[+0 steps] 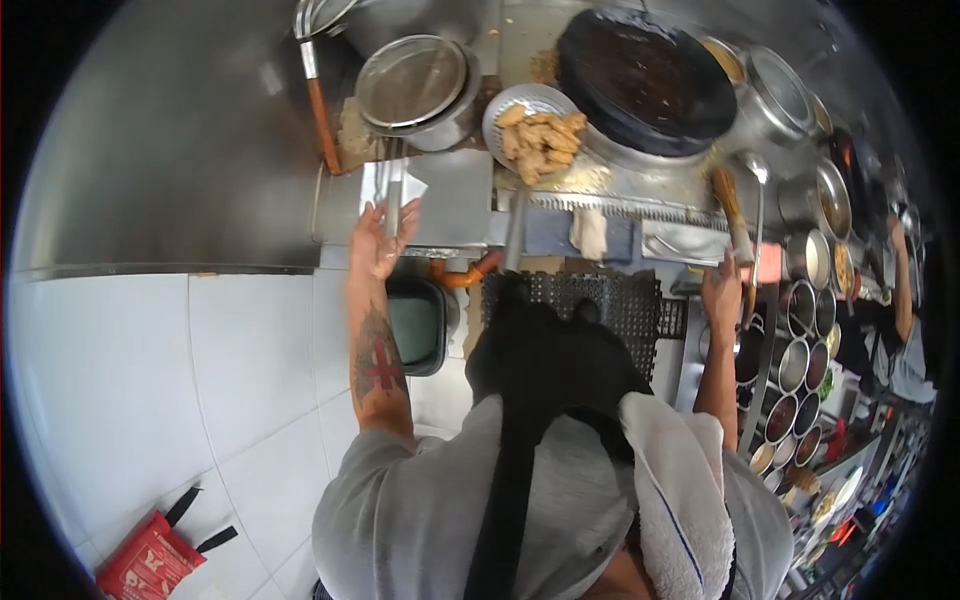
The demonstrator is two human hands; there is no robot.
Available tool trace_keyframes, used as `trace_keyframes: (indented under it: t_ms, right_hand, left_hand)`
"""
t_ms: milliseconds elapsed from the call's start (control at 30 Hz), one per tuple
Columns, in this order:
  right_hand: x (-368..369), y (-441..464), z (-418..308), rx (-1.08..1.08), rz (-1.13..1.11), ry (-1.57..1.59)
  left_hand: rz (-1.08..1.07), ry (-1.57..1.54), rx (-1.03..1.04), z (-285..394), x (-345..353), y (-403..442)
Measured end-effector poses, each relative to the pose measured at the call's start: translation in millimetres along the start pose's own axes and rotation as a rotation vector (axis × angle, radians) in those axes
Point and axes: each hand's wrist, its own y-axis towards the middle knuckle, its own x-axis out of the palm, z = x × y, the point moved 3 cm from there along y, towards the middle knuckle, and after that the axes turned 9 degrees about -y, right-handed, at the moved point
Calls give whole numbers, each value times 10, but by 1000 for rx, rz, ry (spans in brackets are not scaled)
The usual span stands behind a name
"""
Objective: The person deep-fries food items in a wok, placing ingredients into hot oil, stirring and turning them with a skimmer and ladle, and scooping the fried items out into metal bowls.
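Observation:
My left hand [383, 238] is closed around the metal handle of a round mesh strainer [410, 82], which rests over a metal pot [450, 125]. A white sheet of paper [412, 186] lies beside the fingers. On the right, my right hand [722, 292] grips the lower end of a brush [731, 205] with brown bristles. Close beside that hand is a ladle [757, 178] with a wooden handle. Between my hands, a perforated skimmer [497, 118] holds several golden fried pieces [541, 143]. Its handle points towards me.
A black wok [648, 85] with dark liquid sits on the stove. Several metal containers [792, 365] line the right side. A folded cloth [589, 233] lies at the counter front, above a black mat [575, 290]. A black bin [432, 325] stands below. Another person [905, 340] is far right.

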Motion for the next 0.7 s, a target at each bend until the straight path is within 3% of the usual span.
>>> trace_keyframes:
  t_ms: [100,167,267,333,467,500,533,600,667,700]
  right_hand:
    - [74,-133,-497,-15,-66,24]
    - [98,-171,-966,-88,-84,80]
    - [36,-198,-1602,-175,-135,94]
    - [-178,-213,-2044,-142,-143,237]
    - [-293,-430,-2375,-225,-122,260]
    - [-321,-502,-2383,-280,-93,271]
    - [-352,-574,-2366,-256,-117,278]
    - [-397,-778,-2288,-224,-133,316]
    - [-464,-1031,-2106,-182,-115,347]
    - [-518,-1202,-1991,-135,-93,390]
  left_hand:
    - [67,198,166,29,-1212,1166]
    - [337,1330,945,182,-1272,1541]
    - [315,1653,733,205,-1226,1967]
    - [334,1518,793,237,-1007,1869]
    - [110,1760,893,196,-1206,2308]
    - [51,1595,918,236,-1166,2271]
    - [-112,1443,727,282,-1322,2526]
    - [114,804,127,96,-1444,2278]
    - [116,428,75,-272,-727,793]
    - [-59,510,-97,-556,-606,405]
